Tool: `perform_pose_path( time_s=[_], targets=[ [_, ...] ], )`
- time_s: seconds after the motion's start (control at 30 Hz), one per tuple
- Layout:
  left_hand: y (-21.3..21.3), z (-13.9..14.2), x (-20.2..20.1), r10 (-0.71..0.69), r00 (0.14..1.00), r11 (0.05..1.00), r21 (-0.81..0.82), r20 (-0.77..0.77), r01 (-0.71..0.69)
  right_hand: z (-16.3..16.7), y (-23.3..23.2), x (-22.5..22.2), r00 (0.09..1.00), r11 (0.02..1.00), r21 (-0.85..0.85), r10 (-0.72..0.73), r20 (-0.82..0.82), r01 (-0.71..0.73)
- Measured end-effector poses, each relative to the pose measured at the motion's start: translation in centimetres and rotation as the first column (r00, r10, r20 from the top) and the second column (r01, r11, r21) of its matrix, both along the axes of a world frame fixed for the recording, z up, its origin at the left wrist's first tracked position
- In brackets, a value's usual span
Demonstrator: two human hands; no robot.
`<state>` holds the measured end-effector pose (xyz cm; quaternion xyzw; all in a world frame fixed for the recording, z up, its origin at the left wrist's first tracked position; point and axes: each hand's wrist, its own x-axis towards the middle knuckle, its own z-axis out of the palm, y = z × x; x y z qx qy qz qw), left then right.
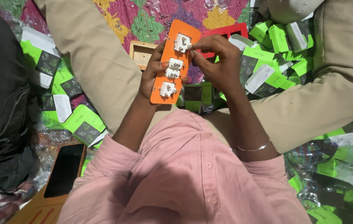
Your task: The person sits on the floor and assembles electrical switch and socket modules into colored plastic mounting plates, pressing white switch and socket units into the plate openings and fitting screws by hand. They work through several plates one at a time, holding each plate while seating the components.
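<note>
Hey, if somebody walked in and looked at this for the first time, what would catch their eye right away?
The bright orange panel at top centre stands out, held upright in the left hand and carrying four white socket pieces. The right hand pinches at the top white socket piece. Heaps of green and white boxes lie on both sides of the person's legs, over a pink patterned cloth.

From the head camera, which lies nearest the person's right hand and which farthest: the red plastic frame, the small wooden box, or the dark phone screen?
From the right hand:
1. Red plastic frame, just above it, partly hidden.
2. Small wooden box, to the left, behind the orange plastic board.
3. Dark phone screen, far lower left.
</note>
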<state>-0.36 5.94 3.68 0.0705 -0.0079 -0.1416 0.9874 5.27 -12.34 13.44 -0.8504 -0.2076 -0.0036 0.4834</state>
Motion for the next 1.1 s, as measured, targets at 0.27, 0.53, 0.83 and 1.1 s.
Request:
perform_pose_path(
  time_s=[0.27, 0.53, 0.83, 1.1],
  targets=[
    [0.1, 0.3, 0.0, -0.003, 1.000, 1.000, 0.014, 0.008, 0.003, -0.6, -0.4, 0.3, 0.995, 0.987, 0.159, 0.042, -0.093, -0.027],
    [0.3, 0.3, -0.2, 0.034, 0.998, 0.998, 0.051, -0.050, -0.031, -0.4, -0.1, 0.4, 0.985, 0.998, -0.054, 0.051, 0.164, -0.043],
    [1.6, 0.9, -0.9, 0.014, 0.999, 1.000, 0.023, -0.036, -0.013, -0.5, 0.9, -0.1, 0.992, 0.999, -0.029, 0.038, 0.120, -0.035],
    [1.9, 0.4, -0.9, 0.020, 0.999, 0.996, 0.090, -0.036, -0.016, -1.0, 1.0, 0.0, 0.984, 0.998, -0.059, 0.039, 0.176, -0.029]
  ],
)
